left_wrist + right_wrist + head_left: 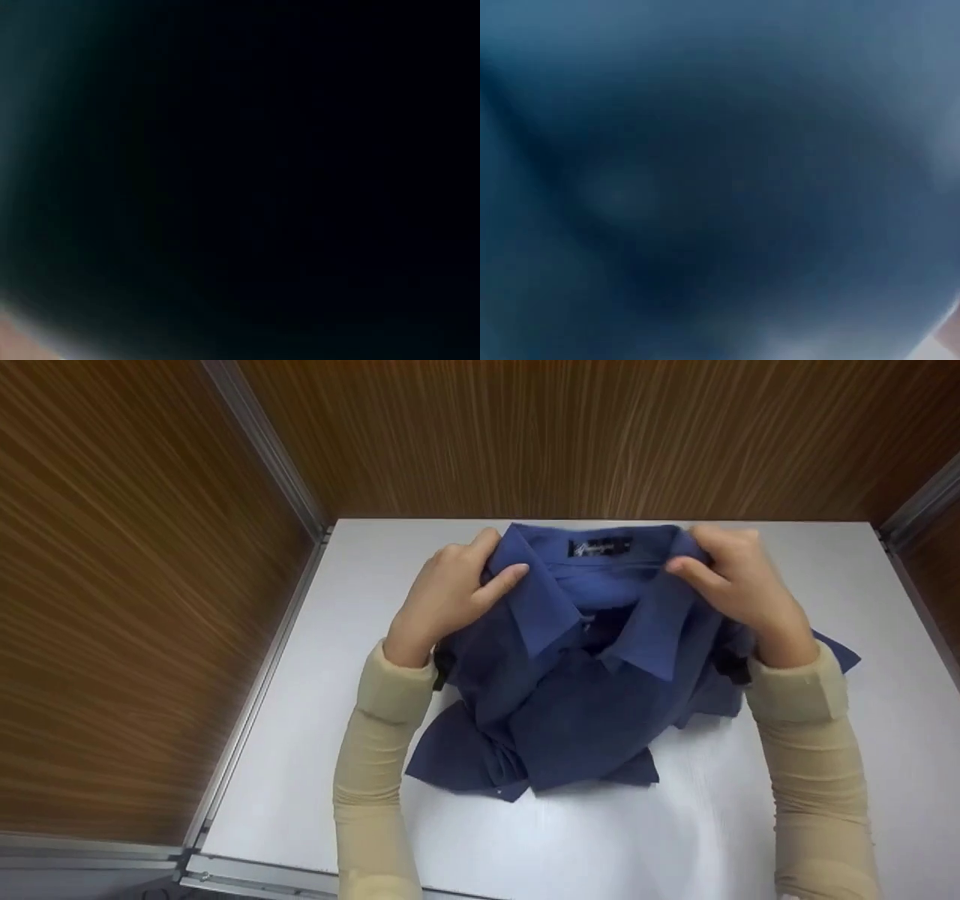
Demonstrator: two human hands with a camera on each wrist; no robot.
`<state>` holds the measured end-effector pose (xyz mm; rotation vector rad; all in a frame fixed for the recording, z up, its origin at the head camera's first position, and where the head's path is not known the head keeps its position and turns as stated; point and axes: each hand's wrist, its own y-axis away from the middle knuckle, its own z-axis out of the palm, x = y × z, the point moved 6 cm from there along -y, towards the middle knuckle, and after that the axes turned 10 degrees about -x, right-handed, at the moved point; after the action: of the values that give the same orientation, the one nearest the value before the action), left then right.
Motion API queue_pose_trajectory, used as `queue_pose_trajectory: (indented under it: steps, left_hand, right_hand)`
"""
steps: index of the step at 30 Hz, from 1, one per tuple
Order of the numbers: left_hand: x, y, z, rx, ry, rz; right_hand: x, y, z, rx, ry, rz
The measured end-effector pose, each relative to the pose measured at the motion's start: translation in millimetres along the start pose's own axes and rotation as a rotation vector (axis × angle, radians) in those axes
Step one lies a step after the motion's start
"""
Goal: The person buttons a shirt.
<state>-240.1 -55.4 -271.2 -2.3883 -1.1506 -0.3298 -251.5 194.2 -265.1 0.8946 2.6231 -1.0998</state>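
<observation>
A dark blue collared shirt (585,720) is bunched over the white table, its collar spread toward the back. My left hand (454,585) grips the collar's left side, thumb on top and the other fingers behind the cloth. On the opposite side my right hand (739,577) holds the collar the same way. Between them a black label (598,547) shows inside the neck. Blurred blue cloth (735,187) fills the right wrist view, while the left wrist view is almost wholly dark.
The white table (300,750) has a metal rail (262,876) along its front edge. Wood-grain panels stand at the back (585,442) and left (135,607), with another at the right edge. Part of the shirt (836,651) sticks out beyond the right wrist.
</observation>
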Motion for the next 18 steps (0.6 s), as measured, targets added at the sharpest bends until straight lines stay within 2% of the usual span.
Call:
queue_pose_trajectory:
  steps: [2, 3, 5, 7, 10, 12, 15, 18]
  left_hand:
    - [-25.6, -10.8, 24.9, -0.178, -0.008, -0.144]
    - [-41.2, -15.9, 40.4, -0.245, -0.017, -0.203]
    - [-74.9, -23.0, 74.9, -0.345, -0.032, -0.305]
    - [-107.7, -24.0, 111.0, -0.399, -0.009, -0.377]
    - [-146.8, -16.4, 158.2, -0.42, 0.023, -0.458]
    - [-164.0, -8.6, 180.1, -0.405, 0.014, -0.494]
    - [-178.8, -2.3, 196.0, -0.328, -0.097, -0.546]
    - [-184.6, -1.2, 200.3, -0.235, -0.218, -0.595]
  right_hand:
    - [31, -3.3, 23, -0.178, -0.092, 0.142]
    - [49, -2.4, 38, -0.255, -0.119, 0.208]
    - [82, 4.6, 72, -0.387, -0.157, 0.317]
    - [111, 17.2, 106, -0.487, -0.181, 0.376]
    - [143, 40.6, 150, -0.598, -0.18, 0.459]
    - [156, 53.4, 171, -0.622, -0.143, 0.519]
    - [168, 63.1, 190, -0.585, -0.011, 0.611]
    - [173, 66.1, 199, -0.516, 0.138, 0.691]
